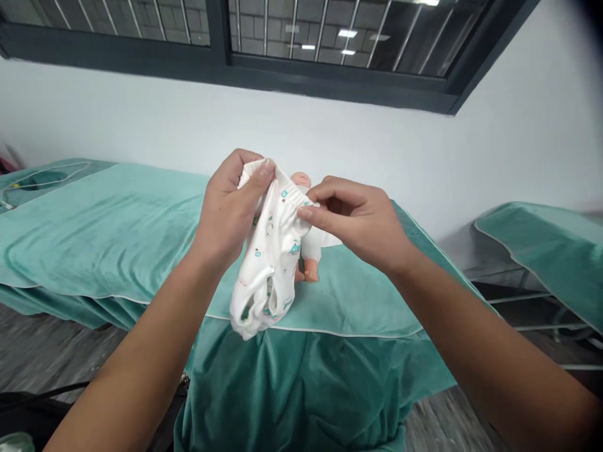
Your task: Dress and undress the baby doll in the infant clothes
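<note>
Small white baby pants [271, 251] with a coloured print and an elastic waistband hang in the air between my hands. My left hand [235, 201] is closed on the waistband's left end, thumb on the near side. At the right end, my right hand [353, 216] pinches the waistband between thumb and fingers. Behind the pants a baby doll [311, 251] in white clothing lies on the green-covered bed [358, 295]. The doll's head top and a foot show; the pants and my right hand hide much of the rest.
A green sheet with white piping covers the bed and drapes over its front edge. Further left lies a wire clothes hanger [42, 179]. Another green-covered surface [551, 245] on a metal frame stands right. A barred window [330, 37] is set in the white wall behind.
</note>
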`<action>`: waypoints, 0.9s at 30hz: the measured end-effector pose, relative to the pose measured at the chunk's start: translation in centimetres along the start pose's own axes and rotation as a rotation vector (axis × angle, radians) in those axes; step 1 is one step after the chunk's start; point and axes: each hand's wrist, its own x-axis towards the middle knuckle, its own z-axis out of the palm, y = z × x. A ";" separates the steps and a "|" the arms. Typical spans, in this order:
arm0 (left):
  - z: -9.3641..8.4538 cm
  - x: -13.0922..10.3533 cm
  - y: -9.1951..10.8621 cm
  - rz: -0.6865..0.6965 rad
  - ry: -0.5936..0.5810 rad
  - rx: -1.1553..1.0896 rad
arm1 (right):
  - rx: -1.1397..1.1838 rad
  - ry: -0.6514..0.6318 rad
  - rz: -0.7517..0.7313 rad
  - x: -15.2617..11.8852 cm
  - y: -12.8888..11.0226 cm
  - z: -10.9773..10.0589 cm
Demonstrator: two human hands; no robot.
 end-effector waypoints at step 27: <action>0.8 -1.3 -1.0 -0.331 -0.392 0.216 | 0.184 0.127 0.281 0.0 4.3 0.3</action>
